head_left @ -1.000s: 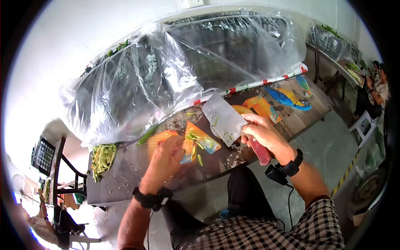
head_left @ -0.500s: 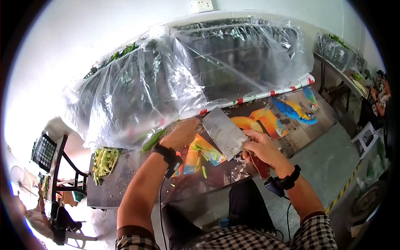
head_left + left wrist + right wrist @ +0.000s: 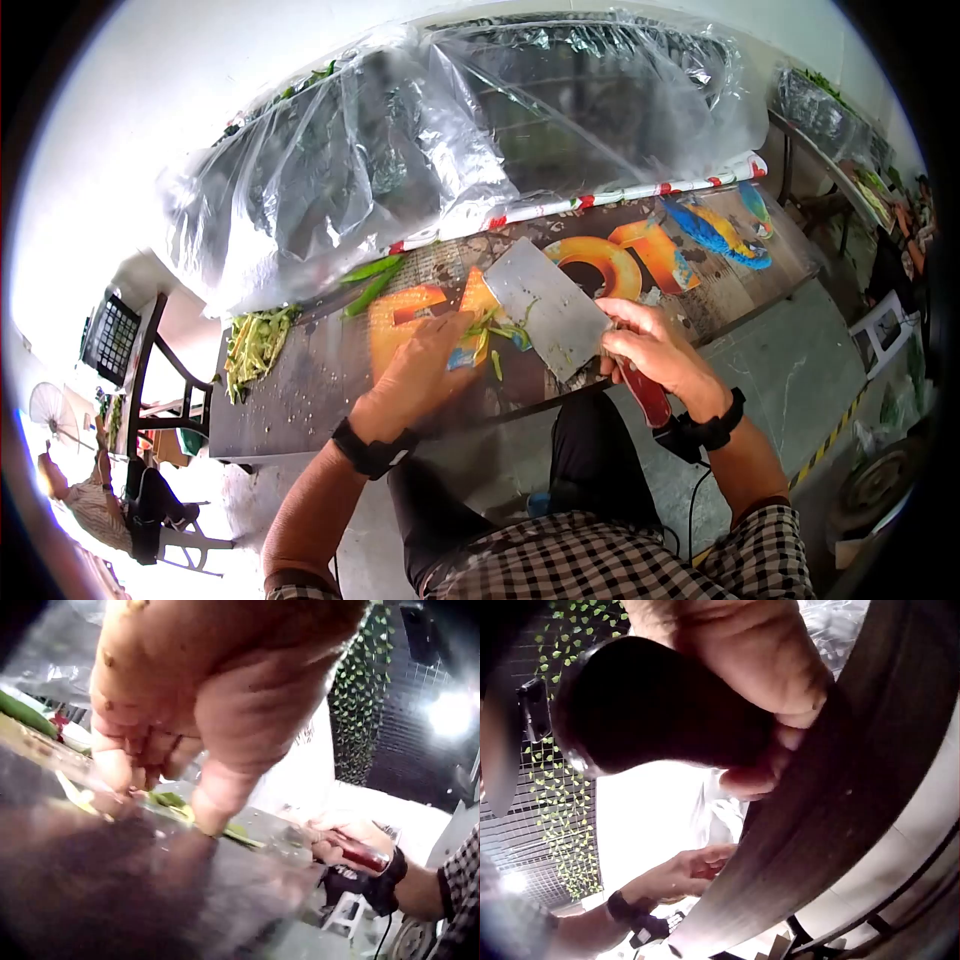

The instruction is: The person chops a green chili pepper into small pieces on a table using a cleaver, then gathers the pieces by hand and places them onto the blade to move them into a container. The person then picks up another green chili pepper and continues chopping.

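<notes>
My right hand (image 3: 655,345) grips a cleaver by its dark red handle (image 3: 645,395). Its broad grey blade (image 3: 545,305) lies low over the printed tabletop, with green bits on it. Left of the blade, my left hand (image 3: 415,365) reaches down to the table. Its thumb and curled fingers close around some cut green strips (image 3: 169,801), with ends showing past the fingertips. One loose strip (image 3: 497,365) lies nearer the front edge. Behind the left hand are two long, smooth green vegetables, pepper-like (image 3: 372,290). In the right wrist view the handle end (image 3: 652,705) fills the middle.
A heap of yellow-green cut strips (image 3: 255,350) lies at the table's left end. Clear plastic sheeting (image 3: 330,190) drapes over dark containers along the back. Printed letters and a parrot mark the tabletop (image 3: 300,410). Another person (image 3: 105,500) sits at far left; a white stool (image 3: 885,335) stands right.
My left hand went to the back of the table, then came forward to the cut strips. Two long green vegetables now show where one did before. The right hand keeps hold of the cleaver.
</notes>
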The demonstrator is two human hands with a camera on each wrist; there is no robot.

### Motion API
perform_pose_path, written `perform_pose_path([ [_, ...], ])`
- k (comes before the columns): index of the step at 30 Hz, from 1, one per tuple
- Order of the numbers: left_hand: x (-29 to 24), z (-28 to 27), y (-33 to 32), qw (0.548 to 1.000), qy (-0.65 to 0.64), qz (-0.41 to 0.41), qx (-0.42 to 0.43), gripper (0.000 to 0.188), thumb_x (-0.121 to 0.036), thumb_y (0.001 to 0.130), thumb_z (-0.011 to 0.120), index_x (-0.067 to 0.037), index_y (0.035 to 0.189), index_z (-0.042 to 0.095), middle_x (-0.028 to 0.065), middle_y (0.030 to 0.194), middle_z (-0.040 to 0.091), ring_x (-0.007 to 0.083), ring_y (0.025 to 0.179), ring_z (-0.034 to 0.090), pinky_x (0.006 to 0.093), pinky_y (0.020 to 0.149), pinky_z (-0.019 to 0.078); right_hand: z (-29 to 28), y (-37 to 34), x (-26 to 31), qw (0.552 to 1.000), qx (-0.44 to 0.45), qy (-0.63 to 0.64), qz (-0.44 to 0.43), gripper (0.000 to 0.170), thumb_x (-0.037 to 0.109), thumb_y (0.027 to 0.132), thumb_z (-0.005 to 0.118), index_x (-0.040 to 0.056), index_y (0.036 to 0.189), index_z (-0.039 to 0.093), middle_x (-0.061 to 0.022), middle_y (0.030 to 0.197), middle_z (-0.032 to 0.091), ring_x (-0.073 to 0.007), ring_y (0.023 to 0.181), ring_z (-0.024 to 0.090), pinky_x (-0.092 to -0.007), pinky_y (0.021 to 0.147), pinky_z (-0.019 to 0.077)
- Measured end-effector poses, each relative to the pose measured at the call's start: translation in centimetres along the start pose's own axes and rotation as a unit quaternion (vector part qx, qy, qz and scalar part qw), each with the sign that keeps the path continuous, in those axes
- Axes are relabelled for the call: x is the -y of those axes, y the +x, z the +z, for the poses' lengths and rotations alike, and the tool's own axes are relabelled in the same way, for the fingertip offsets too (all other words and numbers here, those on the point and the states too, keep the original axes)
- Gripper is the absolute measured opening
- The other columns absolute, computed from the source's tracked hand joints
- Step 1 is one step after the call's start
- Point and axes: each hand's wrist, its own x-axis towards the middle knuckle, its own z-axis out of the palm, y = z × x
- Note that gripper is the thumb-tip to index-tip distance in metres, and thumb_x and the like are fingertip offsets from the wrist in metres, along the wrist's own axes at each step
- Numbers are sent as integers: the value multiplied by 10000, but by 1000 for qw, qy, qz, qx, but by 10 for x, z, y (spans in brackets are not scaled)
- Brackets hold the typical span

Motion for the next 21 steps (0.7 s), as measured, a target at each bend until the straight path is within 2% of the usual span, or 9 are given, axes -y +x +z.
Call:
perform_pose_path([
  [2, -3, 6, -2, 999, 23, -45, -21, 633, -135, 764, 699, -10, 1351, 498, 192, 1153, 642, 341, 1046, 619, 415, 916, 485, 11, -9, -7, 1000, -12, 10, 16, 457, 70, 929, 508, -15, 1378, 513, -48, 822, 641, -108, 668, 635, -255, 594, 523],
  [5, -7, 14, -3, 996, -28, -62, -50, 611, -119, 746, 732, -29, 1317, 535, 169, 1090, 654, 316, 946, 636, 401, 818, 513, 32, -15, -15, 999, 12, 27, -13, 486, 56, 955, 520, -45, 1422, 435, -65, 821, 628, -126, 673, 643, -271, 582, 536],
  [8, -7, 18, -4, 995, -9, -63, -71, 520, -68, 749, 724, -31, 1251, 592, 137, 978, 678, 249, 760, 656, 352, 678, 531, 54, -18, -12, 999, 11, 32, -26, 484, 53, 960, 516, -62, 1420, 418, -82, 829, 623, -134, 669, 643, -269, 568, 533],
  [11, 7, 31, -6, 992, -41, -71, -96, 407, -34, 776, 698, -12, 1177, 634, 94, 830, 678, 162, 597, 614, 312, 560, 507, 69, -15, -14, 998, 12, 53, -42, 483, 55, 955, 515, -52, 1417, 426, -87, 840, 624, -128, 665, 639, -268, 567, 531],
  [14, -7, 28, -4, 966, -179, -157, -105, 360, -5, 801, 667, -4, 1161, 646, 60, 734, 661, 103, 524, 565, 281, 497, 480, 81, -13, -18, 995, 9, 97, -34, 487, 53, 948, 517, -42, 1419, 431, -87, 848, 625, -126, 666, 637, -266, 572, 530],
  [17, -19, 19, 1, 956, -216, -173, -99, 353, -1, 820, 645, 6, 1173, 643, 53, 727, 653, 94, 552, 575, 274, 494, 481, 86, -15, -18, 990, 2, 136, -36, 479, 45, 947, 516, -45, 1411, 438, -81, 848, 628, -129, 677, 638, -272, 576, 527],
  [19, -25, 9, 3, 951, -235, -179, -95, 339, 12, 833, 621, 25, 1172, 640, 61, 753, 664, 93, 592, 594, 266, 531, 499, 87, -17, -19, 984, -11, 176, -31, 470, 38, 947, 518, -49, 1403, 445, -79, 844, 629, -134, 680, 639, -278, 577, 527],
  [21, -21, 4, 3, 950, -249, -167, -89, 321, 19, 848, 602, 44, 1167, 637, 70, 789, 679, 93, 647, 619, 259, 582, 519, 82, -17, -22, 972, 11, 232, -32, 437, 46, 956, 507, -48, 1382, 474, -82, 832, 635, -142, 664, 630, -280, 587, 517],
])
